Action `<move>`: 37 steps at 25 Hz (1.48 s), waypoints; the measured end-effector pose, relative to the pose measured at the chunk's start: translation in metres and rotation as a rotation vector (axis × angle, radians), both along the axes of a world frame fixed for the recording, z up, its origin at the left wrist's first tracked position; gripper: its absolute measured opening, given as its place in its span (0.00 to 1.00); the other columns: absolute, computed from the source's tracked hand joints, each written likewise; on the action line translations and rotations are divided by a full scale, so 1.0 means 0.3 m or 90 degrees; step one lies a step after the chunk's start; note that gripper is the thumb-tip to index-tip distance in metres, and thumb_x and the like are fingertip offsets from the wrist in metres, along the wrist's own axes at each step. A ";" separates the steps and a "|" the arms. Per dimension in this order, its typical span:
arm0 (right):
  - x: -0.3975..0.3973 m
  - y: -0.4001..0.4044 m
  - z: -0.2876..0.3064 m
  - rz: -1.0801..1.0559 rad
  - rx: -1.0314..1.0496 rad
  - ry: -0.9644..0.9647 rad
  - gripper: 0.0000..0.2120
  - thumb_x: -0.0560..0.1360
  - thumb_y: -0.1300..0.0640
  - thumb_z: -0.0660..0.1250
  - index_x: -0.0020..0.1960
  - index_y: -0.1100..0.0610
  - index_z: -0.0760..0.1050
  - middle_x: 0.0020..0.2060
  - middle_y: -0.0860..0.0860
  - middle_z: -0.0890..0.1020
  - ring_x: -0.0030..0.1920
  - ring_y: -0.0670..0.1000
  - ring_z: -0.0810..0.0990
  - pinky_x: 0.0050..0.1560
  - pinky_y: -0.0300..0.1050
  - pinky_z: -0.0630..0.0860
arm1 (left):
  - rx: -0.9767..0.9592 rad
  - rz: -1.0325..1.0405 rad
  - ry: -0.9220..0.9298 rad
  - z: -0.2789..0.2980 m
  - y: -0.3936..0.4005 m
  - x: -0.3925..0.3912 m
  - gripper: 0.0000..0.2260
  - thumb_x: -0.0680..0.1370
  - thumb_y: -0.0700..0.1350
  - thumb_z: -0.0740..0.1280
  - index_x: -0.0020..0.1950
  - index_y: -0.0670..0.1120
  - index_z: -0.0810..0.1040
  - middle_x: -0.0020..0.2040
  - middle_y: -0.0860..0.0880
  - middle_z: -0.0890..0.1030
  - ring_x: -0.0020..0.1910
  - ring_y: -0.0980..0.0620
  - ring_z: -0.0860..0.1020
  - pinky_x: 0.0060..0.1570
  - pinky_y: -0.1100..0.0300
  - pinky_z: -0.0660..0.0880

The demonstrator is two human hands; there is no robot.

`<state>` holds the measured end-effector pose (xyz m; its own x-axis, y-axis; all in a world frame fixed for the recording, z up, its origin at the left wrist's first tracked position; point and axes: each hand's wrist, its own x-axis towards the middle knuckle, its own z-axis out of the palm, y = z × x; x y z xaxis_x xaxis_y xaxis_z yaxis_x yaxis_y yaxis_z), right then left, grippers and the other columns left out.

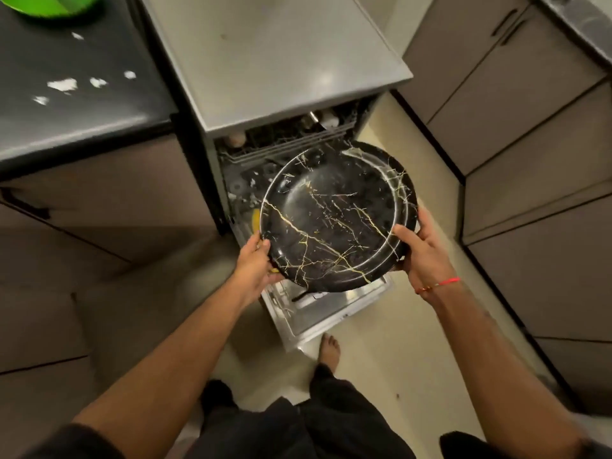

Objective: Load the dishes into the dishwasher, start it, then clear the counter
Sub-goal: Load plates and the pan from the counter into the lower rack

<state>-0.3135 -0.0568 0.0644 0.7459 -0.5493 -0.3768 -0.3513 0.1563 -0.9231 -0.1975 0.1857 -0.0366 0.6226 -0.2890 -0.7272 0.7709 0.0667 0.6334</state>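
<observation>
Two stacked black plates (331, 220) with gold and white marble veins hang tilted over the open dishwasher (291, 134). My left hand (255, 266) grips the stack's lower left rim. My right hand (420, 250) holds its right rim, thumb on the top plate. The second plate (402, 180) peeks out behind at the upper right. Below, the lower rack (245, 193) holds dark dishes and something yellow, mostly hidden by the plates. The upper rack (291, 140) carries a few pale cups. The lowered door (331, 313) lies under the plates.
A dark counter (82, 94) at left carries white spills and a green bowl (56, 5) at the top edge. Grey-brown cabinets (530, 160) line the right side. My bare foot (328, 349) stands beside the door's front edge on the pale floor.
</observation>
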 end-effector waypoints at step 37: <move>0.070 -0.831 -1.278 0.105 -0.374 0.227 0.31 0.80 0.70 0.58 0.79 0.50 0.58 0.65 0.55 0.77 0.65 0.54 0.76 0.65 0.39 0.68 | 0.090 -0.344 0.133 -1.074 -1.352 -0.415 0.30 0.86 0.42 0.57 0.82 0.63 0.49 0.81 0.49 0.60 0.73 0.44 0.71 0.47 0.49 0.82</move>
<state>-0.2925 -0.3060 -0.3190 0.7236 -0.6267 -0.2891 -0.6238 -0.4145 -0.6626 -0.3220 -0.2199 -0.3587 0.2541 -0.4163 -0.8730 0.7814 -0.4436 0.4390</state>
